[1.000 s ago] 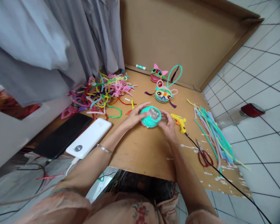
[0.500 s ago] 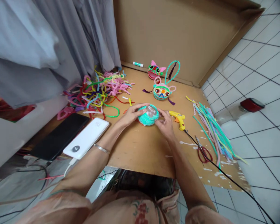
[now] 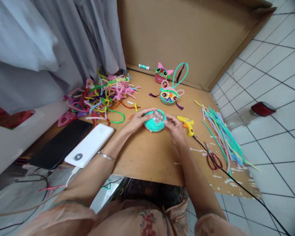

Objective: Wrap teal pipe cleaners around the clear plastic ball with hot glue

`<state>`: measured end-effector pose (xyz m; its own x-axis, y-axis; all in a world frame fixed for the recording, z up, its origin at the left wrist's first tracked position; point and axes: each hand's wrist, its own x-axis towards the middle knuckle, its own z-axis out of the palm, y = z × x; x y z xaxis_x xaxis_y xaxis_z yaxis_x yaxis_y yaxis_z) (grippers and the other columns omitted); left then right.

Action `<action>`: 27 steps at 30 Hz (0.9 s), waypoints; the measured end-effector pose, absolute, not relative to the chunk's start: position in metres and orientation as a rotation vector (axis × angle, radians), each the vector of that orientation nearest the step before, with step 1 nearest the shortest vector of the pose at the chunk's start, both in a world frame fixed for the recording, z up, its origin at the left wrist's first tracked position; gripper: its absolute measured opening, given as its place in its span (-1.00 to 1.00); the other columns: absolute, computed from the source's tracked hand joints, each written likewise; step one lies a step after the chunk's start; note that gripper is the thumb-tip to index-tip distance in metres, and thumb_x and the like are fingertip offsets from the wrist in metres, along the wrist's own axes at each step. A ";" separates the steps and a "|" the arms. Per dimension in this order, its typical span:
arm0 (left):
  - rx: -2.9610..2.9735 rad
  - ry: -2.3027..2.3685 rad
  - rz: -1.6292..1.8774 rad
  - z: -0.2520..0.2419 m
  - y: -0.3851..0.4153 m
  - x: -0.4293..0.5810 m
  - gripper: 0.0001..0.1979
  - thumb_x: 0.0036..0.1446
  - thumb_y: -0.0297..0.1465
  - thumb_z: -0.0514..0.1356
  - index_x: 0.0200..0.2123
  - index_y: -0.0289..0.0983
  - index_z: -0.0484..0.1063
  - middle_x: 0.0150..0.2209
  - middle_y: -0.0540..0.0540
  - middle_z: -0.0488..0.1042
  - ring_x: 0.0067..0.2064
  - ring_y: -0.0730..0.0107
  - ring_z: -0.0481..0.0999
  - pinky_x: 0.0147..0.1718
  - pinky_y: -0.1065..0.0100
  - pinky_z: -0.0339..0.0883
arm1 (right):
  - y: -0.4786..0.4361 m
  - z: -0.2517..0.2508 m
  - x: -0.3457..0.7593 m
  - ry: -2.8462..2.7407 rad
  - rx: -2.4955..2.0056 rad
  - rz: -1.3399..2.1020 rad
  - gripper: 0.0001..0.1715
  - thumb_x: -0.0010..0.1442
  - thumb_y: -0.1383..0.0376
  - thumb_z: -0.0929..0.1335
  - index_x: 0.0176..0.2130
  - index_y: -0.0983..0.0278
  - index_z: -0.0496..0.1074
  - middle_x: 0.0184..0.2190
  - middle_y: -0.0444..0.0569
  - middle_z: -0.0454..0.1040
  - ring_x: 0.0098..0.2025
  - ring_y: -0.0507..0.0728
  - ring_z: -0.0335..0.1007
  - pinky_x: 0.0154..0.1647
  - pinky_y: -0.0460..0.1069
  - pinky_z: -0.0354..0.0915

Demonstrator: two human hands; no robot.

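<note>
Between my two hands is a round turquoise piece [image 3: 154, 125] wound from pipe cleaners, with a clear, shiny patch in its upper face. My left hand [image 3: 139, 120] is closed on its left side, the thumb lying over the top. My right hand [image 3: 175, 127] grips the right edge between thumb and fingers. Just right of that hand lies a yellow hot glue gun [image 3: 188, 125] with a black cord. Beyond the piece stand two decorated animal-face crafts, one turquoise and pink [image 3: 168, 95], the other red with pink ears [image 3: 162, 74].
Left lies a tangled heap of coloured pipe cleaners [image 3: 105, 93], with a white power bank [image 3: 89, 146] and a black phone-like slab [image 3: 61, 144] nearer. To the right are straight pipe cleaners [image 3: 223, 137] and red-handled scissors [image 3: 213, 160]. A glue stick [image 3: 144, 67] lies by the back panel.
The turquoise piece has been turned or tilted slightly, and its clear patch shows more openly. My right fingers have shifted a little on its edge. The whole view has drifted slightly.
</note>
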<state>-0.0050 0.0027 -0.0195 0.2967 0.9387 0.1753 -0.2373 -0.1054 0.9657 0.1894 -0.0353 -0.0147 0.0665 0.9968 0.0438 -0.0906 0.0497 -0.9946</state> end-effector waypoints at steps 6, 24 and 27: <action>1.244 0.703 1.147 -0.020 0.002 -0.004 -0.39 -0.09 -0.09 0.43 0.02 -0.25 0.58 0.13 -0.23 0.53 0.17 -0.06 0.47 0.18 0.04 0.30 | -0.038 -0.010 0.185 -1.016 -1.142 1.218 -0.51 -0.19 0.15 0.54 -0.20 0.18 0.55 -0.31 -0.13 0.56 -0.34 0.05 0.41 -0.31 -0.03 0.34; 1.312 1.110 1.411 -0.028 0.005 0.003 -0.61 0.07 -0.11 0.29 -0.13 -0.21 0.37 -0.22 -0.03 0.42 -0.21 0.38 0.42 -0.19 0.36 0.34 | -0.037 -0.016 0.189 -0.951 -1.114 1.257 -0.54 -0.09 0.16 0.49 -0.14 0.15 0.46 -0.21 -0.11 0.51 -0.20 0.08 0.44 -0.24 -0.01 0.37; 1.347 1.062 1.424 -0.026 0.003 0.006 -0.65 0.15 -0.08 0.22 -0.20 -0.24 0.37 -0.24 -0.03 0.44 -0.20 0.38 0.41 -0.17 0.37 0.32 | -0.036 -0.016 0.189 -0.910 -1.117 1.246 -0.54 -0.12 0.18 0.50 -0.16 0.16 0.47 -0.25 -0.12 0.51 -0.23 0.08 0.43 -0.25 -0.02 0.36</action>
<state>0.0060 0.0029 -0.0256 -0.0238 0.9691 0.2453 -0.0412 -0.2462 0.9684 0.1894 -0.0359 -0.0159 0.1289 0.9900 -0.0574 -0.2459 -0.0242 -0.9690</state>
